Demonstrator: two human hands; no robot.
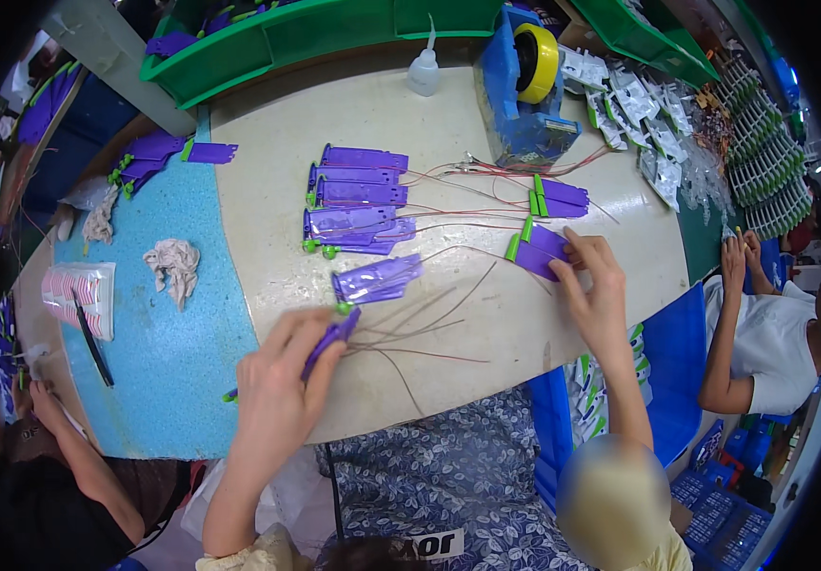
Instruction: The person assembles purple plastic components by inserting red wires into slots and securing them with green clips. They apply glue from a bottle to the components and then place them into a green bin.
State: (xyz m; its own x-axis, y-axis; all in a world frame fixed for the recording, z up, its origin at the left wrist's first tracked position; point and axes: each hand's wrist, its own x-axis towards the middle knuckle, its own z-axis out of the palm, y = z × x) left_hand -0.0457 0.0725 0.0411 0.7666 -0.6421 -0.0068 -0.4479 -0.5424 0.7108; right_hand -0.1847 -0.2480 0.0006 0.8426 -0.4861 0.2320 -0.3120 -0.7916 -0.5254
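My left hand [282, 381], low and left of centre, is closed round purple plastic parts [332, 343] with green ends. Thin brownish wires [401, 335] trail from them over the table to the right. At the right, my right hand [596, 281] pinches the edge of a purple plastic plate [541, 249] with a green strip. Another purple plate [563, 198] with green strips lies just beyond it. A stack of purple plates [363, 195] with green knobs lies mid-table, its red wires running right. A single purple plate [379, 279] lies between that stack and my left hand.
Farther back stand a nozzle bottle [424, 72], a blue tape dispenser [515, 114] and a green bin [286, 48]. White-and-green packs [634, 105] heap at the right. A crumpled cloth [172, 269] and a black pen [93, 341] lie on the blue mat [172, 381]. Co-workers sit both sides.
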